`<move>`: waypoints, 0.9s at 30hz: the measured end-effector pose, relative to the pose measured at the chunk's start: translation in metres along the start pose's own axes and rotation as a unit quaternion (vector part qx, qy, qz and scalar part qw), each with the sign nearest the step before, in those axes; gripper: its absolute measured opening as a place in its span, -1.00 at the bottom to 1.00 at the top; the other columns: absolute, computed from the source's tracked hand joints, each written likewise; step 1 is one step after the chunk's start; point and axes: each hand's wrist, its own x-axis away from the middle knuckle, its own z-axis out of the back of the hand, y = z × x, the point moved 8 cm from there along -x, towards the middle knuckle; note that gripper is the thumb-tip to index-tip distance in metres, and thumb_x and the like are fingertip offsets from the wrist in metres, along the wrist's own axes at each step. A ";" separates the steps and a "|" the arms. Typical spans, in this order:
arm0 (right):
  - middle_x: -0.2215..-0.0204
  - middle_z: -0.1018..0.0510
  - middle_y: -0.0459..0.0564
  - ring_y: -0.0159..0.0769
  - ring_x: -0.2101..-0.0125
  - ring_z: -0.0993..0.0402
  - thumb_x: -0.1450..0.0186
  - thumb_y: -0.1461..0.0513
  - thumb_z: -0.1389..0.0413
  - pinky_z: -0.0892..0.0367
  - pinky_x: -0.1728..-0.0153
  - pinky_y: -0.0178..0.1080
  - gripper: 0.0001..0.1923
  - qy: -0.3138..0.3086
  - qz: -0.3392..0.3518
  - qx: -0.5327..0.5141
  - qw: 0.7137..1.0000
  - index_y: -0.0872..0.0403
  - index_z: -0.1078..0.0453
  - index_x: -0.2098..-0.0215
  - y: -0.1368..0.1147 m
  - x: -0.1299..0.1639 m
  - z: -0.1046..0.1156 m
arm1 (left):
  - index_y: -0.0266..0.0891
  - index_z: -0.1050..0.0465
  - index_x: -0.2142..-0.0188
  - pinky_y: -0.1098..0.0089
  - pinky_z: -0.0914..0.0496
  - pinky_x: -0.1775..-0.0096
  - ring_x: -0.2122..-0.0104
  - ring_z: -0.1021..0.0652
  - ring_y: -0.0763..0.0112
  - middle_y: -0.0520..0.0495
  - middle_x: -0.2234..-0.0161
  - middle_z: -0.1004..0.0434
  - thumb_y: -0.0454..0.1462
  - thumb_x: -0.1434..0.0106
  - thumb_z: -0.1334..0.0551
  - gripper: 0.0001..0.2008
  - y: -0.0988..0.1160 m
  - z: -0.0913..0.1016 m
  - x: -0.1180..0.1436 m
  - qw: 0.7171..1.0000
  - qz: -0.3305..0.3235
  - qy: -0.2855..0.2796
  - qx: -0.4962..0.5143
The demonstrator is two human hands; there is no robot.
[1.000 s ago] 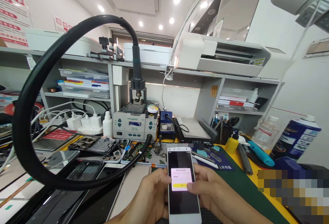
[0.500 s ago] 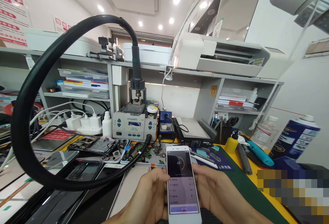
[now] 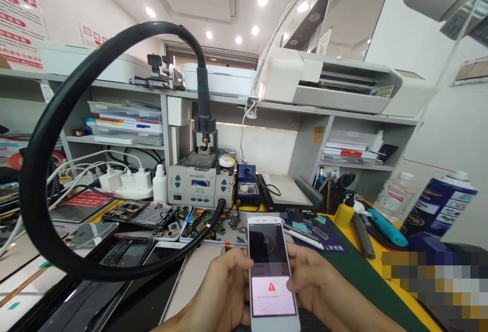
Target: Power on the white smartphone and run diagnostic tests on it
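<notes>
Holding white phone (image 3: 271, 271) upright above desk (image 3: 354, 271): left hand (image 3: 221, 291) cupped round edge, right hand (image 3: 324, 291) likewise, thumb on warning popup. Judged risk: stray tap, slip onto cluttered parts.

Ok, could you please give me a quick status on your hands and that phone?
Both hands, left and right, grip the white smartphone. Screen shows red warning triangle. Nothing blocking.

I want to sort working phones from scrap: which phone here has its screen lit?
The white phone held in both hands, left hand and right hand; it shows a red warning triangle. The phones lying at left are dark or opened up.
</notes>
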 end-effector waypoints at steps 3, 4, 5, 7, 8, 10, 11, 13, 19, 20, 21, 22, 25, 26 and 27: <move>0.19 -0.59 0.01 -0.16 0.22 -0.50 0.11 0.44 -0.06 -0.34 0.23 -0.19 -0.30 0.014 0.009 0.024 1.000 0.03 -0.39 -0.04 -0.003 0.002 0.000 | -0.24 -0.26 -0.07 0.21 -0.40 0.36 0.26 -0.50 0.11 -0.24 0.19 -0.52 -0.18 -0.15 0.02 -0.50 0.000 0.000 0.001 1.000 0.008 0.012 -0.004; 0.17 -0.58 0.00 -0.18 0.23 -0.49 0.12 0.45 -0.07 -0.34 0.25 -0.21 -0.28 0.012 0.013 0.030 0.999 0.02 -0.38 -0.04 -0.004 0.003 -0.001 | -0.24 -0.28 -0.06 0.21 -0.41 0.35 0.27 -0.50 0.13 -0.23 0.20 -0.53 -0.21 -0.14 0.00 -0.51 0.000 0.000 0.000 1.000 0.011 0.013 -0.006; 0.16 -0.57 -0.01 -0.19 0.24 -0.49 0.13 0.46 -0.07 -0.34 0.27 -0.23 -0.27 0.005 0.016 0.038 0.999 0.02 -0.38 -0.04 -0.005 0.004 -0.003 | -0.24 -0.29 -0.06 0.20 -0.41 0.35 0.28 -0.51 0.13 -0.23 0.21 -0.53 -0.23 -0.12 -0.01 -0.51 -0.001 0.000 0.000 1.000 0.014 0.012 -0.007; 0.13 -0.55 -0.02 -0.22 0.25 -0.48 0.15 0.47 -0.09 -0.34 0.31 -0.27 -0.26 -0.012 0.022 0.047 0.999 0.03 -0.37 -0.03 -0.007 0.005 -0.007 | -0.25 -0.31 -0.04 0.19 -0.41 0.34 0.30 -0.51 0.14 -0.22 0.25 -0.55 -0.25 -0.09 -0.02 -0.51 -0.001 0.002 -0.001 1.000 0.017 0.018 -0.001; 0.12 -0.54 -0.02 -0.23 0.25 -0.47 0.16 0.48 -0.09 -0.34 0.33 -0.28 -0.26 -0.019 0.025 0.048 0.998 0.03 -0.37 -0.03 -0.008 0.005 -0.009 | -0.26 -0.32 -0.02 0.19 -0.41 0.34 0.31 -0.51 0.15 -0.22 0.27 -0.55 -0.25 -0.09 -0.02 -0.52 -0.001 0.003 -0.001 1.000 0.016 0.022 0.005; 0.12 -0.53 -0.04 -0.23 0.24 -0.46 0.17 0.49 -0.11 -0.35 0.36 -0.29 -0.23 -0.027 0.023 0.044 0.998 0.02 -0.34 -0.04 -0.008 0.004 -0.010 | -0.28 -0.35 0.01 0.20 -0.41 0.33 0.33 -0.52 0.17 -0.22 0.29 -0.56 -0.25 -0.08 -0.02 -0.54 -0.002 0.004 -0.001 0.999 0.016 0.027 0.013; 0.14 -0.52 -0.04 -0.22 0.24 -0.46 0.18 0.49 -0.11 -0.36 0.37 -0.29 -0.21 -0.030 0.020 0.043 0.998 0.01 -0.31 -0.05 -0.007 0.004 -0.011 | -0.28 -0.37 0.04 0.21 -0.41 0.32 0.33 -0.52 0.18 -0.22 0.29 -0.56 -0.25 -0.08 -0.03 -0.56 -0.002 0.004 0.000 0.999 0.014 0.029 0.015; 0.17 -0.52 -0.05 -0.20 0.24 -0.46 0.18 0.49 -0.12 -0.39 0.37 -0.26 -0.19 -0.041 0.020 0.042 0.998 0.00 -0.27 -0.07 -0.006 0.004 -0.013 | -0.27 -0.39 0.07 0.22 -0.41 0.31 0.33 -0.52 0.20 -0.21 0.28 -0.56 -0.23 -0.09 -0.05 -0.59 -0.001 0.004 0.001 0.999 0.007 0.034 0.017; 0.23 -0.53 -0.07 -0.28 0.26 -0.47 0.16 0.49 -0.10 -0.36 0.35 -0.33 -0.24 -0.042 0.029 0.048 0.998 0.02 -0.29 -0.04 -0.008 0.006 -0.016 | -0.25 -0.37 0.06 0.21 -0.41 0.29 0.32 -0.52 0.20 -0.19 0.24 -0.56 -0.22 -0.08 -0.05 -0.58 -0.002 0.003 0.001 0.999 0.010 0.024 0.024; 0.24 -0.54 -0.07 -0.28 0.27 -0.47 0.16 0.49 -0.10 -0.36 0.36 -0.34 -0.24 -0.043 0.027 0.052 0.997 0.02 -0.29 -0.04 -0.008 0.006 -0.016 | -0.24 -0.37 0.05 0.21 -0.41 0.29 0.32 -0.52 0.20 -0.19 0.24 -0.55 -0.22 -0.08 -0.05 -0.58 -0.002 0.004 0.000 0.999 0.010 0.027 0.027; 0.25 -0.54 -0.07 -0.27 0.28 -0.47 0.16 0.48 -0.10 -0.36 0.36 -0.33 -0.25 -0.043 0.027 0.054 0.997 0.03 -0.29 -0.04 -0.008 0.006 -0.017 | -0.23 -0.36 0.04 0.20 -0.40 0.29 0.32 -0.52 0.20 -0.18 0.23 -0.55 -0.22 -0.09 -0.05 -0.58 -0.002 0.005 0.000 0.999 0.010 0.030 0.029; 0.26 -0.54 -0.07 -0.25 0.27 -0.47 0.17 0.48 -0.10 -0.37 0.35 -0.31 -0.25 -0.039 0.029 0.055 0.997 0.03 -0.29 -0.03 -0.008 0.006 -0.017 | -0.23 -0.35 0.03 0.20 -0.40 0.28 0.32 -0.52 0.20 -0.18 0.23 -0.55 -0.22 -0.09 -0.05 -0.57 -0.002 0.006 0.000 0.999 0.010 0.033 0.029; 0.24 -0.54 -0.06 -0.20 0.26 -0.47 0.17 0.46 -0.09 -0.38 0.35 -0.27 -0.22 -0.032 0.029 0.064 0.997 0.02 -0.29 -0.06 -0.007 0.006 -0.015 | -0.23 -0.32 0.00 0.20 -0.40 0.28 0.33 -0.53 0.21 -0.18 0.22 -0.54 -0.22 -0.11 -0.03 -0.56 -0.003 0.007 -0.001 0.999 0.011 0.031 0.031; 0.23 -0.54 -0.06 -0.20 0.26 -0.47 0.16 0.46 -0.09 -0.37 0.35 -0.27 -0.22 -0.030 0.030 0.067 0.997 0.02 -0.29 -0.07 -0.007 0.006 -0.014 | -0.23 -0.31 -0.01 0.20 -0.40 0.28 0.33 -0.53 0.21 -0.18 0.22 -0.54 -0.22 -0.11 -0.03 -0.55 -0.003 0.007 -0.001 0.999 0.010 0.029 0.031; 0.22 -0.55 -0.05 -0.20 0.25 -0.47 0.14 0.47 -0.09 -0.36 0.34 -0.27 -0.23 -0.029 0.031 0.072 0.997 0.01 -0.30 -0.07 -0.007 0.006 -0.013 | -0.23 -0.30 -0.02 0.20 -0.40 0.28 0.32 -0.53 0.20 -0.18 0.22 -0.54 -0.22 -0.11 -0.03 -0.54 -0.003 0.007 0.000 0.999 0.010 0.026 0.032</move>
